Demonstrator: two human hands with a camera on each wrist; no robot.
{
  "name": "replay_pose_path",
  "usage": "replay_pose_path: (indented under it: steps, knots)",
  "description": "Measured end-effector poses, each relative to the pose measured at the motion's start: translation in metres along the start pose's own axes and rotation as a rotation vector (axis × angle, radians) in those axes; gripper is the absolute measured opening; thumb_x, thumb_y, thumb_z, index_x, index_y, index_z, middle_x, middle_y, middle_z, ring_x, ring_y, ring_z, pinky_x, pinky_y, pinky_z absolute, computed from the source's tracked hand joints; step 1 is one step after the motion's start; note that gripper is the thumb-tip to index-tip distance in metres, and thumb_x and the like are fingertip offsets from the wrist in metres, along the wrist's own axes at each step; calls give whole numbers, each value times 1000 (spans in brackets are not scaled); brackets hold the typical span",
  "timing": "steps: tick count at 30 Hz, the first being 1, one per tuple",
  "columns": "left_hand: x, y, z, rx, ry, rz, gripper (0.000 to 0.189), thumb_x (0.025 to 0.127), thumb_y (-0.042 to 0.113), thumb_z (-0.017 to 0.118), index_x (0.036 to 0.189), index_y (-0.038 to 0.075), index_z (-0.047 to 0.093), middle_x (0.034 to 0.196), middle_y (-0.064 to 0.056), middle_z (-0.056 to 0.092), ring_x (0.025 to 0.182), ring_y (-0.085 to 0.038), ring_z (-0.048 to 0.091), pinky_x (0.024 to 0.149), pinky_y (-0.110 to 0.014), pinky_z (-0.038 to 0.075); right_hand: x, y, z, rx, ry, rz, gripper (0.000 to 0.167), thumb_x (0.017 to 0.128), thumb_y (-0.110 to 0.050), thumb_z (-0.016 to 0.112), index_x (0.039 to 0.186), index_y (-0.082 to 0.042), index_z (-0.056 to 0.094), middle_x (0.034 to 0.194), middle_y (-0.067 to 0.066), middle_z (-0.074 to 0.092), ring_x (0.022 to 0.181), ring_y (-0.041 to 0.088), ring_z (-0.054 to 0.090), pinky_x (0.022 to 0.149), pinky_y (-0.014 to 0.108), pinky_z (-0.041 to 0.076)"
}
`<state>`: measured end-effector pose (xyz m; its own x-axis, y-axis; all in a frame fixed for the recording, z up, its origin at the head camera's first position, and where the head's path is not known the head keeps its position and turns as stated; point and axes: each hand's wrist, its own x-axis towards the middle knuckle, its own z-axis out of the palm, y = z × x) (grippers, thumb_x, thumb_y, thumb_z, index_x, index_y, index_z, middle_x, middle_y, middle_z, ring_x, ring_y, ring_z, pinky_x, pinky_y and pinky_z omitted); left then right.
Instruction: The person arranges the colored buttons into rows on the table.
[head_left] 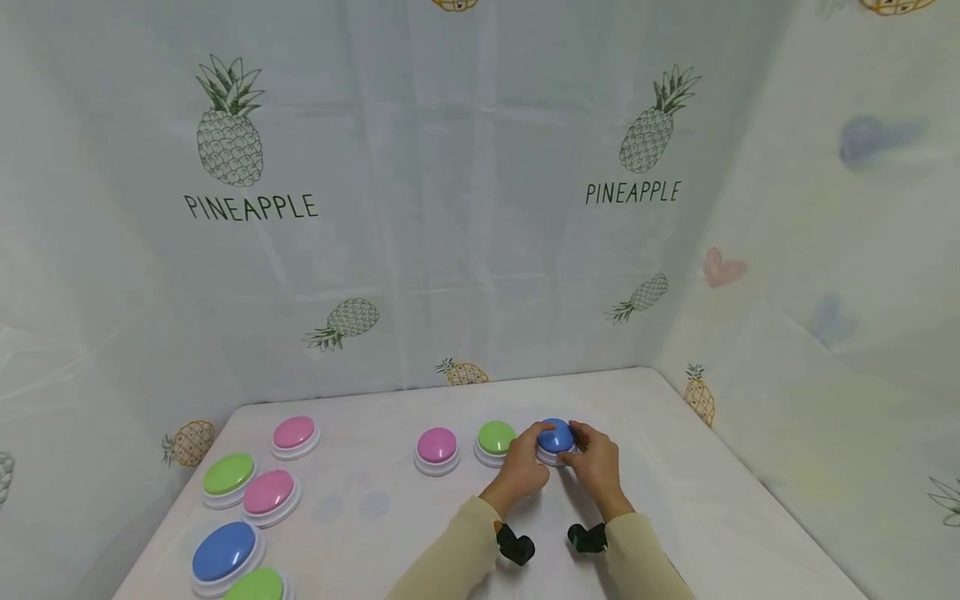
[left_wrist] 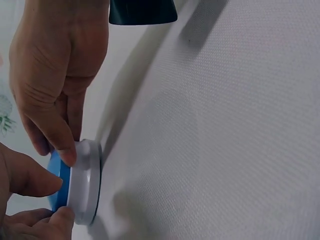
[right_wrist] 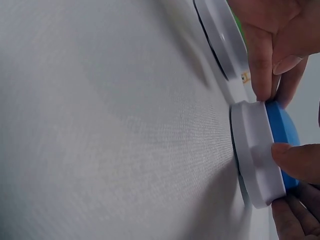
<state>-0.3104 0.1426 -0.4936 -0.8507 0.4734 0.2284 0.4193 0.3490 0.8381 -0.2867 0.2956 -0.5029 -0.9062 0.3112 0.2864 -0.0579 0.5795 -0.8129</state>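
A blue push button (head_left: 556,435) with a domed top and a white round base sits at the right end of a row on the table. My left hand (head_left: 522,467) grips its left side, with fingertips against the base and the dome's edge. From the right, my right hand (head_left: 597,467) holds the same button, its thumb (right_wrist: 290,156) at the front where dome meets base and its fingers curled round the side. Partly behind my left hand stands a green push button (head_left: 495,437). Left of that is a pink push button (head_left: 437,447).
Along the table's left side stand another pink button (head_left: 293,432), a green button (head_left: 228,475), a nearer pink button (head_left: 268,492), a larger blue button (head_left: 223,552) and a cut-off green button (head_left: 257,586). Pineapple-printed curtains (head_left: 450,208) hang behind and beside the white table (head_left: 712,517).
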Motion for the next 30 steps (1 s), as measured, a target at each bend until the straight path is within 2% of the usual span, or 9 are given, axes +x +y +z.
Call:
replay_pose_path:
  steps: [3,9,13,16,19,23,30]
  knots:
    - [1,-1,1,-6,-7,-12,89,64,-22,53,149,5,53,153,-21,54,140,-36,51,118,-54,42,1,0,1,3,0,3,59,81,12,81,136,14,60,135,35,62,125,49,62,105,53,51]
    - [3,-1,3,-1,-3,-27,92,64,-21,55,152,5,48,150,-22,56,123,-30,57,111,-48,48,3,0,2,-20,-2,7,58,82,11,81,136,14,60,135,34,62,125,49,62,105,53,51]
    - [3,-1,3,-7,-2,-31,89,67,-19,55,153,2,47,152,-24,53,134,-34,55,116,-51,44,4,0,3,-35,4,3,57,82,10,80,136,14,61,135,34,63,124,48,63,105,53,51]
    - [4,-1,2,-7,8,-34,84,70,-18,55,152,-3,47,156,-29,47,146,-42,44,122,-55,37,5,1,4,-32,18,-9,56,81,11,80,134,14,62,133,33,64,123,48,64,105,53,52]
    - [2,-1,1,-14,14,-58,78,77,-16,60,152,-5,46,159,-32,40,149,-46,38,123,-56,32,4,1,4,-29,32,-21,55,80,10,81,132,14,63,131,33,65,122,47,65,104,52,53]
    - [-1,-1,-1,-43,9,-92,73,85,-11,66,154,-4,44,162,-29,38,150,-44,37,123,-54,33,1,1,5,-38,49,-19,55,79,7,83,131,14,64,129,33,66,120,47,66,103,52,54]
    - [-7,-4,-6,-180,65,-77,67,85,-10,71,148,-12,47,152,-32,49,141,-45,49,116,-50,44,-3,-4,8,-77,103,-41,53,79,3,84,128,14,66,127,32,68,116,47,68,100,54,57]
